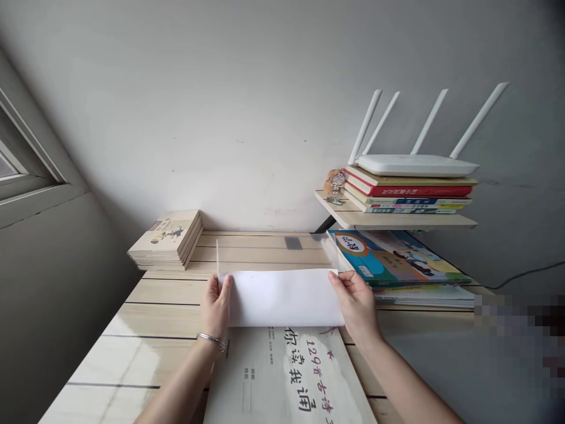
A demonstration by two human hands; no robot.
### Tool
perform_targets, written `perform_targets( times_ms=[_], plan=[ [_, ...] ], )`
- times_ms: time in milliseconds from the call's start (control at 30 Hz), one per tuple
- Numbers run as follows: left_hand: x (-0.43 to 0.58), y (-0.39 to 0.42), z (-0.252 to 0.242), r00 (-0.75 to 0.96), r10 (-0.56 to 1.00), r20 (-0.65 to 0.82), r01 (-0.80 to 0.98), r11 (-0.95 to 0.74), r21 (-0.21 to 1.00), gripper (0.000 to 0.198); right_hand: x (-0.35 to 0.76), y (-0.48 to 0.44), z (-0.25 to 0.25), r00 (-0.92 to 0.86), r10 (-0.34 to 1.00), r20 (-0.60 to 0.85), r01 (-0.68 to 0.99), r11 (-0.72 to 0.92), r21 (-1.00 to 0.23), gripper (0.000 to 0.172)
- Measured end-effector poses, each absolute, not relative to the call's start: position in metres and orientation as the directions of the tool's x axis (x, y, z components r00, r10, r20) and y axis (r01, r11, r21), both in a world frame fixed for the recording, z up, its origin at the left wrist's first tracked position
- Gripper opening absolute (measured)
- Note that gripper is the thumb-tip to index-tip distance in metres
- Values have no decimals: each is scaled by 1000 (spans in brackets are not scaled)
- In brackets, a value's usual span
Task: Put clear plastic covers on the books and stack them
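Observation:
My left hand (pixel 216 304) pinches the left edge of a blank white sheet (pixel 282 299), thumb on top. At the opposite edge, my right hand (pixel 356 301) grips the sheet the same way, so it is stretched level between both hands. Clear film, its edge faintly visible, seems to extend beyond the sheet's far side. Beneath and nearer to me lies a pale booklet (pixel 282 377) with large printed Chinese characters, turned sideways; the sheet hides its far part. A silver bracelet (pixel 212 340) circles my left wrist.
A stack of small books (pixel 168 238) sits at the table's far left. Large colourful books (pixel 397 256) lie at right, below a small raised shelf (pixel 406 220). On that shelf, a white router (pixel 415 164) tops more books (pixel 410 191), beside a small figurine (pixel 334 181). A wall closes the back.

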State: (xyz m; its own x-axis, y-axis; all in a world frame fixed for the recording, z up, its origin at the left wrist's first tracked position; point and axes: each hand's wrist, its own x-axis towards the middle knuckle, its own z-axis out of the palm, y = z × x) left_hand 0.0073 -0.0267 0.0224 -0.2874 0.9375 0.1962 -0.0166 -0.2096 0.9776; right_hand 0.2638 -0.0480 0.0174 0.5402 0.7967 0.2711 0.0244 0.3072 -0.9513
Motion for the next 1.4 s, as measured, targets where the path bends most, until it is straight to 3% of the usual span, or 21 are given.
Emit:
perform_targets(
  times_ms=[433, 600, 767, 1100, 1400],
  plan=[
    [5, -23, 16, -279, 934, 223, 27, -224, 974, 32, 267, -49, 18, 504, 849, 158, -112, 245, -963, 35],
    [3, -25, 24, -231, 950, 208, 156, -175, 972, 29, 266, -49, 16, 532, 802, 272, -40, 345, -938, 31],
    [6, -27, 30, -300, 940, 160, 266, -78, 961, 33, 264, -52, 15, 537, 750, 386, 54, 426, -903, 27],
    [13, -28, 30, -375, 908, 187, 317, -65, 946, 40, 264, -52, 10, 554, 765, 329, 13, 387, -922, 27],
    [10, -26, 27, -324, 930, 171, 290, -74, 954, 35, 264, -56, 7, 548, 725, 416, 67, 458, -886, 23]
  ],
)
